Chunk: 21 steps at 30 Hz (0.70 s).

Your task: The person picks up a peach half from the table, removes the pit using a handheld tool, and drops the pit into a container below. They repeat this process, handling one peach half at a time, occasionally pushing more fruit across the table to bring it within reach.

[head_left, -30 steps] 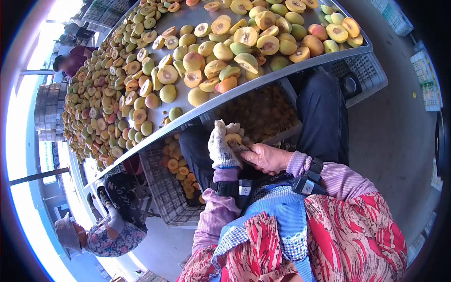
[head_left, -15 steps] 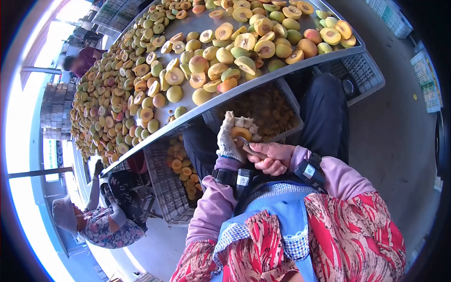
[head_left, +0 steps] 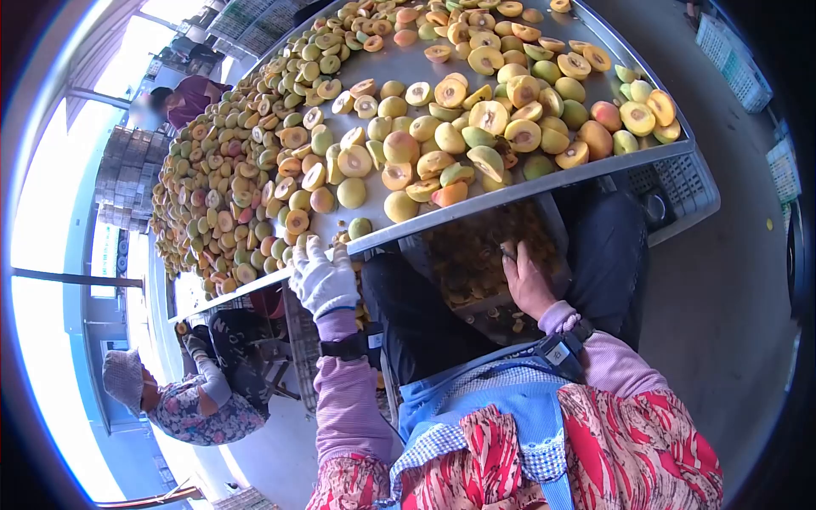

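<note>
My left hand [head_left: 323, 279], in a white glove, is at the near edge of the metal table [head_left: 387, 234]. Its fingers are apart, and no fruit shows in them. Halved yellow stone fruit [head_left: 401, 206], like apricots or peaches, lies just beyond it on the tabletop. My bare right hand [head_left: 529, 285] is lower, between my knees, closed on a small pitting tool [head_left: 508, 250]. Most of the tool is hidden by the fingers. Beneath that hand is a crate [head_left: 552, 234] holding dark, brownish fruit pieces, partly under the table.
Fruit covers much of the tabletop. Another crate [head_left: 302, 361] stands left of my leg, mostly behind my left arm. A grey crate [head_left: 693, 183] is under the table's right corner. One person [head_left: 200, 399] sits at left; another [head_left: 200, 98] is farther back.
My hands have come apart. The left has let go of its fruit half and moved left to the table edge. The right has moved right, over the crate, with the tool still in it.
</note>
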Available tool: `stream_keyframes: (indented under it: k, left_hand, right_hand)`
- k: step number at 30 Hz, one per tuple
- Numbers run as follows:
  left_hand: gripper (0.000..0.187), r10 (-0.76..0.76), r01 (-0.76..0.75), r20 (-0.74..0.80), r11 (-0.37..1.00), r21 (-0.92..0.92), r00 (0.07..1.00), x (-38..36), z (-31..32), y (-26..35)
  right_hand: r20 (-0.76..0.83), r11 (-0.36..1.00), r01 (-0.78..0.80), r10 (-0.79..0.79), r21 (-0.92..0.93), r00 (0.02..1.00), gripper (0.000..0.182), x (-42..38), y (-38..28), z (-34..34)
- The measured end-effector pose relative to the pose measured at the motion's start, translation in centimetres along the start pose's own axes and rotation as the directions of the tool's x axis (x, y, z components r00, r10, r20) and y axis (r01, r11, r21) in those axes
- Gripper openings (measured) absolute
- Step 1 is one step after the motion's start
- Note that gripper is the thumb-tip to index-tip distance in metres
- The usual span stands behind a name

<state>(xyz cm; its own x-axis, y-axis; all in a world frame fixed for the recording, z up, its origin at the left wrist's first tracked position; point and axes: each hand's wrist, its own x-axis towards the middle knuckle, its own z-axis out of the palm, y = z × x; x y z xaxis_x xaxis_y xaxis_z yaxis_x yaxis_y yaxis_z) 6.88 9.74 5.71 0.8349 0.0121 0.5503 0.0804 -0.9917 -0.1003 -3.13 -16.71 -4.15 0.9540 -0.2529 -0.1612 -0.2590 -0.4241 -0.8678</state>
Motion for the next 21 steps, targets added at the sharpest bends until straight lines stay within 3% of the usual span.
stream_keyframes:
  k: [1, 3, 4, 6, 7, 9, 11, 13, 14, 16, 17, 18, 19, 20, 21]
  left_hand:
    - [0.032, -0.038, 0.047, 0.064, 0.990, -0.136, 0.997, 1.0, 0.7, -0.5]
    - [0.030, -0.007, 0.128, 0.285, 0.904, -0.408, 0.958, 3.2, 0.6, 2.1]
    - [0.030, 0.058, 0.153, 0.342, 0.817, -0.556, 0.938, 3.7, 2.4, 3.1]
    - [0.044, 0.155, 0.191, 0.633, 0.876, -0.443, 0.759, 5.2, 3.6, 6.1]
    - [0.048, 0.171, 0.183, 0.727, 0.907, -0.380, 0.665, 6.1, 3.6, 7.3]
    - [0.051, 0.133, 0.114, 0.762, 0.958, -0.262, 0.634, 7.6, 3.1, 8.7]
    - [0.048, 0.138, 0.102, 0.693, 0.951, -0.293, 0.707, 8.1, 5.5, 7.2]
    - [0.047, 0.005, 0.274, 0.689, 0.916, -0.294, 0.725, 8.6, 6.7, 6.1]
    - [0.047, 0.011, 0.270, 0.687, 0.916, -0.299, 0.726, 8.3, 7.5, 5.9]
    - [0.046, 0.133, 0.036, 0.544, 0.956, -0.290, 0.828, 7.8, 8.5, 5.6]
    - [0.046, 0.133, 0.036, 0.539, 0.956, -0.291, 0.832, 7.7, 8.3, 5.3]
    - [0.045, 0.138, 0.032, 0.516, 0.951, -0.308, 0.845, 7.6, 7.9, 5.1]
    - [0.044, 0.146, 0.026, 0.490, 0.945, -0.327, 0.859, 7.6, 7.5, 5.0]
    - [0.045, 0.040, 0.401, 0.632, 0.742, -0.538, 0.774, 7.9, 7.1, 4.8]
    - [0.046, 0.021, 0.707, 0.772, 0.385, -0.593, 0.636, 8.0, 6.7, 4.6]
  right_hand:
    - [0.001, 1.000, -0.001, 0.001, 0.004, 1.000, 0.040, 0.4, 1.3, 1.0]
    - [0.412, 0.946, 0.047, 0.094, -0.320, 0.906, 0.033, 0.5, 5.5, 3.3]
    - [0.412, 0.945, 0.043, 0.100, -0.324, 0.906, 0.033, 0.0, 6.1, 3.5]
    - [0.594, 0.872, 0.210, 0.109, -0.442, 0.797, 0.029, -0.4, 6.3, 3.5]
    - [0.591, 0.870, 0.204, 0.118, -0.449, 0.798, 0.029, -0.1, 6.1, 3.5]
    - [0.491, 0.917, 0.028, 0.187, -0.398, 0.851, 0.027, 0.2, 3.9, 2.9]
    - [0.436, 0.948, 0.025, 0.122, -0.317, 0.892, 0.026, -0.2, 4.3, 3.7]
    - [0.361, 0.973, 0.037, 0.049, -0.227, 0.931, 0.025, 0.1, 5.1, 4.9]
    - [0.303, 0.982, 0.060, -0.003, -0.180, 0.953, 0.026, 0.2, 5.7, 5.6]
    - [0.238, 0.987, 0.090, -0.055, -0.137, 0.970, 0.027, 0.1, 5.1, 5.1]
    - [0.369, 0.989, -0.146, 0.137, -0.004, 0.919, 0.028, 0.2, 2.8, 3.7]
    - [0.514, 0.917, -0.388, 0.289, 0.093, 0.808, 0.028, -0.1, 0.8, 2.4]
    - [0.508, 0.920, -0.380, 0.283, 0.097, 0.813, 0.028, -0.5, -0.5, 1.5]
    - [0.551, 0.864, -0.441, 0.252, 0.242, 0.796, 0.027, -0.8, -1.6, 0.6]
    - [0.588, 0.781, -0.498, 0.213, 0.377, 0.780, 0.026, -1.1, -2.1, 0.1]
